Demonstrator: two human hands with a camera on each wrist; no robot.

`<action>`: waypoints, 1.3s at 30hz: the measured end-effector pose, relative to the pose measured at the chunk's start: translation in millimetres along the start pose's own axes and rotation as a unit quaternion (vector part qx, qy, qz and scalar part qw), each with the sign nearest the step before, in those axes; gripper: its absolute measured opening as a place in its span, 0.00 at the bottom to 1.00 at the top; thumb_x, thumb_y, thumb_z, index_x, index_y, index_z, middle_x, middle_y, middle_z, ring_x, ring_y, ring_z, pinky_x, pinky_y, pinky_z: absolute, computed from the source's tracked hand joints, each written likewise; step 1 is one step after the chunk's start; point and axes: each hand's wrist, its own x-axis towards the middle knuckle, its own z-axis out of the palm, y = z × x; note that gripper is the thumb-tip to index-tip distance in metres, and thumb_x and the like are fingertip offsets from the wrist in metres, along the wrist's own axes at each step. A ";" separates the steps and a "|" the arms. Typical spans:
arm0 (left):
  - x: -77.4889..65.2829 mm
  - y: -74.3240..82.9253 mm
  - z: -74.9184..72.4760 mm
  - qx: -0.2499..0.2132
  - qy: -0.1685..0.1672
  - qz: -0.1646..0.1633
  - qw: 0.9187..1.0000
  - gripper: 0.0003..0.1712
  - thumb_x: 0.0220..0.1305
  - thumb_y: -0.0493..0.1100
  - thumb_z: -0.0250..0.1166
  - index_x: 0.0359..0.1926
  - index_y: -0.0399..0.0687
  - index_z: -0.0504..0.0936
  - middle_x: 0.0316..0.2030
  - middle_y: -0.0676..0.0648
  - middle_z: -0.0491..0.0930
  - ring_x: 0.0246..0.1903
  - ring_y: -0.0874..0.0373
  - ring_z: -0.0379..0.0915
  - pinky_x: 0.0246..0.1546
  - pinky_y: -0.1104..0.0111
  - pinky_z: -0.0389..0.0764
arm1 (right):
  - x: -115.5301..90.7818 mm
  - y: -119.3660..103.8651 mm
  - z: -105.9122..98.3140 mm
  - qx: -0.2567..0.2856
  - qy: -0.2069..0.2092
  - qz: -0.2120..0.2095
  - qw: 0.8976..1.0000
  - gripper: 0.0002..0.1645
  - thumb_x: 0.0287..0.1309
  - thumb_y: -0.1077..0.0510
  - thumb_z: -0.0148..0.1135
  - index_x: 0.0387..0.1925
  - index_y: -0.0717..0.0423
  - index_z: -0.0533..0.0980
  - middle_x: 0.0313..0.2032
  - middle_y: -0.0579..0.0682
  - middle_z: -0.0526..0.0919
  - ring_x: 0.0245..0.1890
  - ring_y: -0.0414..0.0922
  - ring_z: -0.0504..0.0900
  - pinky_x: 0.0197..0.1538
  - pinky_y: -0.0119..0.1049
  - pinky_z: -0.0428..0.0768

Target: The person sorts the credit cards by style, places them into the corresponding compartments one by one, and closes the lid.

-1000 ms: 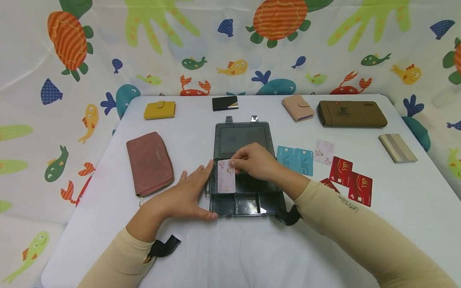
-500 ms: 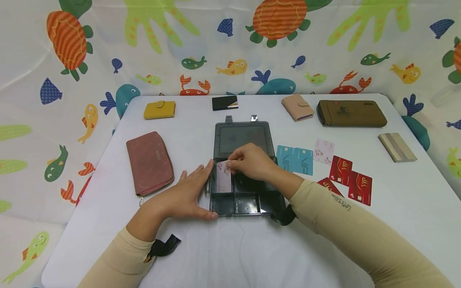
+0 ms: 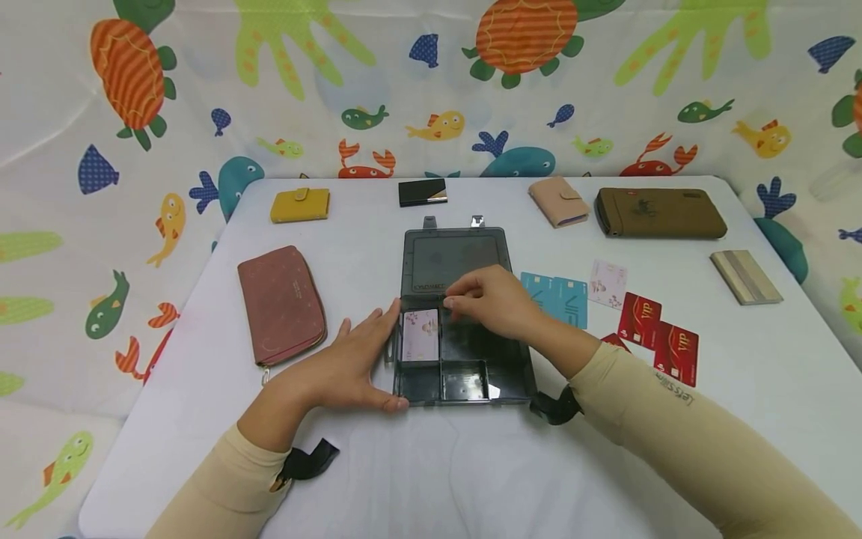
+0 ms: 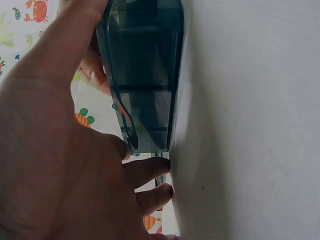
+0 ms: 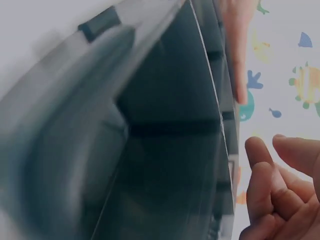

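A dark translucent plastic organizer box (image 3: pixel 480 337) stands on the table with its lid (image 3: pixel 461 254) folded back. In its left compartment lies a pink patterned card (image 3: pixel 420 337). My left hand (image 3: pixel 340 374) rests along the box's left side, fingers spread and thumb at the near corner; in the left wrist view this hand (image 4: pixel 90 170) is right at the box wall (image 4: pixel 145 110). My right hand (image 3: pixel 494 303) is over the far part of the box, fingers loosely bent. The right wrist view shows the thumb and index finger of that hand (image 5: pixel 282 192) apart, holding nothing.
Right of the box lie two blue cards (image 3: pixel 569 299), another pink card (image 3: pixel 608 284) and several red VIP cards (image 3: pixel 676 352). A red-brown wallet (image 3: pixel 281 303) lies left. Along the back are a yellow wallet (image 3: pixel 300 205), black card holder (image 3: pixel 422 192), pink wallet (image 3: pixel 558 202) and brown wallet (image 3: pixel 660 212).
My right hand has lowered the pink card into the left compartment, let it go and moved slightly right. My left hand has stayed at the box's side.
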 end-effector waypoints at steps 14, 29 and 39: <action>-0.1 1.6 0.4 0.004 0.001 -0.004 1.000 0.83 0.41 0.75 0.77 0.82 0.52 0.32 0.80 0.51 0.42 0.79 0.50 0.32 0.72 0.39 0.30 | -26.8 27.4 -65.4 -0.030 0.029 0.061 0.997 0.25 0.68 0.47 0.67 0.60 0.57 0.80 0.42 0.52 0.85 0.46 0.51 0.81 0.50 0.49 0.80; -0.3 -0.1 1.0 0.000 -0.006 -0.005 1.000 0.83 0.41 0.76 0.76 0.82 0.52 0.32 0.80 0.50 0.42 0.79 0.49 0.33 0.72 0.40 0.29 | -46.9 84.6 -116.9 -0.128 0.046 0.140 0.981 0.41 0.63 0.41 0.69 0.69 0.60 0.70 0.59 0.65 0.75 0.59 0.64 0.74 0.50 0.56 0.82; -0.4 -0.4 0.3 0.002 -0.004 -0.002 1.000 0.83 0.41 0.76 0.76 0.82 0.53 0.32 0.80 0.51 0.42 0.79 0.50 0.32 0.72 0.40 0.28 | -54.3 108.8 -142.0 -0.168 0.052 0.196 0.965 0.58 0.57 0.37 0.73 0.76 0.62 0.57 0.70 0.75 0.56 0.66 0.74 0.60 0.55 0.71 0.73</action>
